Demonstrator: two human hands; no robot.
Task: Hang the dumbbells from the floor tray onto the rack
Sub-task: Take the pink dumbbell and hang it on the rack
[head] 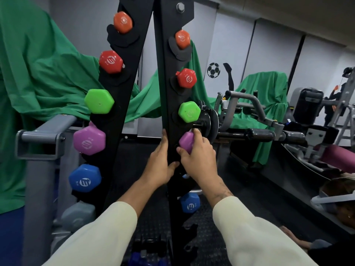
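A black A-shaped rack (165, 77) stands right in front of me, with dumbbells hung in pairs of ends: orange, red, green, purple, blue. My right hand (197, 154) is shut on a purple dumbbell (186, 141) at the right upright's fourth cradle. Its matching purple end (89, 140) shows on the left upright. My left hand (159, 166) presses flat against the right upright just below that cradle, holding no dumbbell. A blue dumbbell (190, 202) hangs lower on the right. The floor tray (146, 252) sits dark at the bottom edge, its contents blurred.
Green cloth (38, 73) drapes behind and to the left. A grey metal frame (40, 137) stands at the left, with a grey dumbbell (78, 215) by its foot. Gym machines (249, 116) fill the right side. Another person (338, 208) lies low at the far right.
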